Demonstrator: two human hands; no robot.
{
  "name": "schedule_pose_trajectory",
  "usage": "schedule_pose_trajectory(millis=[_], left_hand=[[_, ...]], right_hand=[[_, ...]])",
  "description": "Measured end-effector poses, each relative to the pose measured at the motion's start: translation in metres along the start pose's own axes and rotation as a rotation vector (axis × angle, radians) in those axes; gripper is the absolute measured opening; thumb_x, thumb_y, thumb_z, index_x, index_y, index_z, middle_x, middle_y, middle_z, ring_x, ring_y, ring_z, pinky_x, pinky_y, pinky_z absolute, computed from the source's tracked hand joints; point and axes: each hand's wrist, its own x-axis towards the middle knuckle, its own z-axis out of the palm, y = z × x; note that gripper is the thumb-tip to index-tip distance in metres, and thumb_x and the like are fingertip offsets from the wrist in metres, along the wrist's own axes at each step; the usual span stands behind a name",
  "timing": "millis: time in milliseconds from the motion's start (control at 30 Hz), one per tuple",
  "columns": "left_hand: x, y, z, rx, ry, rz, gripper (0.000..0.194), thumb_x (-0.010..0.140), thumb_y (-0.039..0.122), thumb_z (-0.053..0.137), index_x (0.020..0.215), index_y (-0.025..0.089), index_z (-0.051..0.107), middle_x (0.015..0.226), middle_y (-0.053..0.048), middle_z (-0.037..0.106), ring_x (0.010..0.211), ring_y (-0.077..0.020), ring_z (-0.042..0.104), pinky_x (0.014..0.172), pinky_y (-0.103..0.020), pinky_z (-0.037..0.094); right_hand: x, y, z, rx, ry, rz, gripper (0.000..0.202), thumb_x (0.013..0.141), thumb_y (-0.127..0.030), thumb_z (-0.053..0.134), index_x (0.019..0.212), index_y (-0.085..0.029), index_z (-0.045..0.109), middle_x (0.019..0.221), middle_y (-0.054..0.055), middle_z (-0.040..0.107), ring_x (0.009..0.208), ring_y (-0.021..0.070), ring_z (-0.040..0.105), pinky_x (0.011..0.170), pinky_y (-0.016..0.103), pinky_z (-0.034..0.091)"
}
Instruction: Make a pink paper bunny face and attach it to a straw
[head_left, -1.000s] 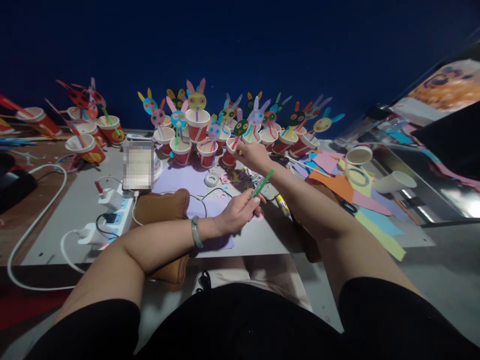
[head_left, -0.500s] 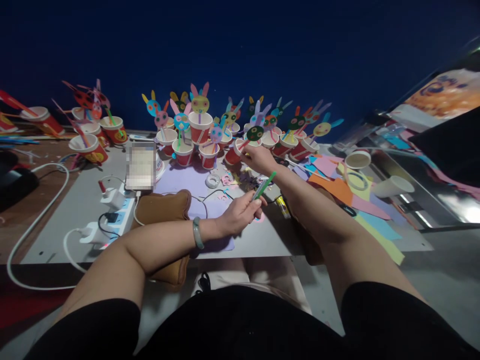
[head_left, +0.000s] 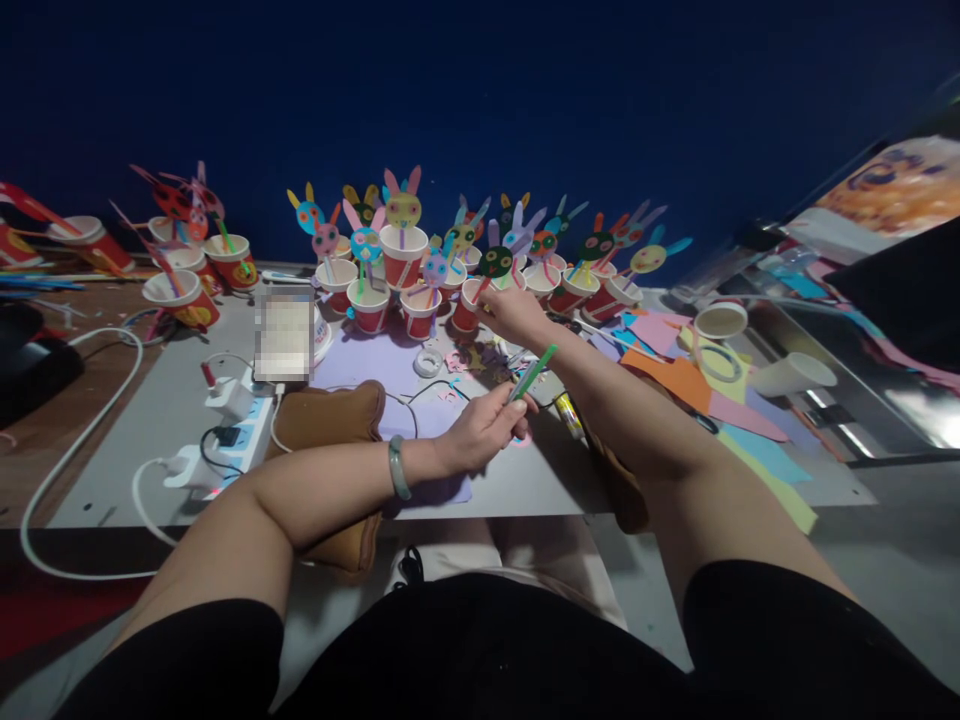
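My left hand [head_left: 484,430] is closed around a green straw [head_left: 535,372] that slants up to the right, above the front of the grey table. Farther back, my right hand [head_left: 511,312] has its fingers pressed together at the rim of a red paper cup [head_left: 466,311]. A dark green rabbit face [head_left: 496,262] stands above that cup; whether my fingers grip its stick or the rim is too small to tell. Several more red cups with paper rabbit faces, such as a yellow one with pink ears [head_left: 403,209], stand around it.
A power strip [head_left: 251,425] with white cables and a phone [head_left: 284,335] are at left. Tape [head_left: 428,362], paper scraps and a yellow glue tube [head_left: 569,414] lie mid-table. Coloured paper [head_left: 660,373], a white cup [head_left: 795,374] and a metal tray are at right.
The dark green rabbit face has moved left and up, and now stands over the red cup. My right hand has shifted slightly; my left hand still holds the straw.
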Motion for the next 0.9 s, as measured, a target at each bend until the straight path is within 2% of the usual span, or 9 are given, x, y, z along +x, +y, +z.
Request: schedule_pose_trajectory(millis=[167,433,667,900], left_hand=[[0.0002,-0.0004,0.0,0.011,0.003,0.019,0.036,0.101,0.051,0.043,0.103,0.017,0.056,0.07,0.005,0.06,0.057,-0.0069,0.049,0.061,-0.023,0.041],[-0.0002,-0.0001,0.0008,0.015,0.001,-0.014,0.041,0.099,0.057,0.043,0.103,0.018,0.056,0.071,0.005,0.06,0.055,-0.0066,0.047,0.059,-0.023,0.04],[-0.0008,0.0001,0.0002,0.021,0.009,0.001,0.035,0.101,0.049,0.043,0.103,0.017,0.056,0.071,0.005,0.059,0.057,-0.0067,0.049,0.061,-0.022,0.041],[-0.0006,-0.001,0.0012,0.014,0.004,0.026,0.03,0.103,0.043,0.041,0.105,0.017,0.055,0.07,0.004,0.06,0.057,-0.0068,0.049,0.06,-0.022,0.041]], right_hand=[[-0.0014,0.0008,-0.0049,-0.022,-0.043,0.024,0.028,0.098,-0.033,0.049,0.102,-0.016,0.071,0.095,0.017,0.076,0.09,0.0313,0.07,0.072,0.035,0.043],[-0.005,0.0006,-0.0072,-0.015,-0.068,0.034,0.029,0.099,-0.034,0.048,0.109,-0.017,0.069,0.101,0.016,0.077,0.093,0.0314,0.07,0.073,0.034,0.043],[-0.0067,0.0035,-0.0014,-0.013,-0.032,0.051,0.033,0.095,-0.035,0.052,0.12,-0.018,0.068,0.104,0.016,0.078,0.092,0.0305,0.07,0.069,0.033,0.039],[-0.0101,0.0015,0.0013,0.042,0.069,0.04,0.037,0.095,-0.039,0.056,0.123,-0.019,0.067,0.092,0.013,0.079,0.086,0.0292,0.07,0.067,0.031,0.037]])
